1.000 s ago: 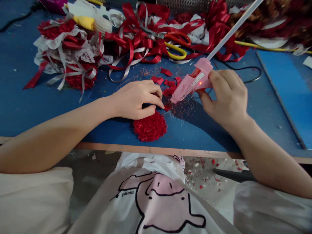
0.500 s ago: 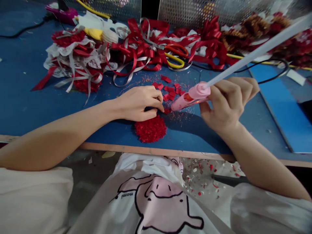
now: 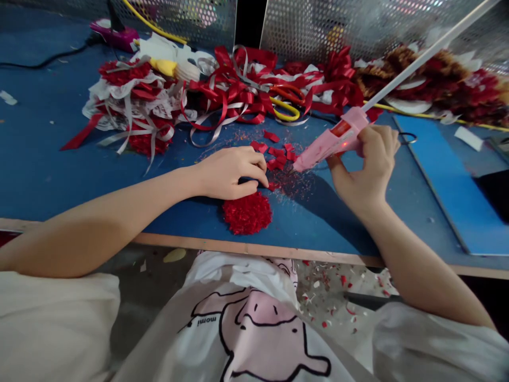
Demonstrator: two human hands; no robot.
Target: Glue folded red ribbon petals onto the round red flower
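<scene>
My right hand [image 3: 368, 172] grips a pink hot glue gun [image 3: 334, 139], with a long whitish glue stick [image 3: 429, 53] sticking out of its back. An orange-red light glows on its side, and the nozzle points down and left, just above the table. Bent over at the table, my left hand [image 3: 236, 172] has its fingertips on a small red fabric piece [image 3: 272, 186]. Just in front of that hand lies a round, ruffled red pompom [image 3: 248, 213]. Several cut red ribbon pieces [image 3: 277, 157] lie loose beyond my left fingertips.
Red and grey ribbons [image 3: 226, 87] are heaped along the back with scissors [image 3: 286, 109] among them. At left sits a pile of lace and red bows [image 3: 131, 106]. A blue board [image 3: 445, 196] lies at right; brown and red trimmings [image 3: 429, 74] sit behind it. Perforated metal panels [image 3: 314, 32] border the back.
The glue gun in my right hand has lifted and drawn back right, its nozzle leaving the small red piece. My left hand keeps its place. The view has tilted slightly.
</scene>
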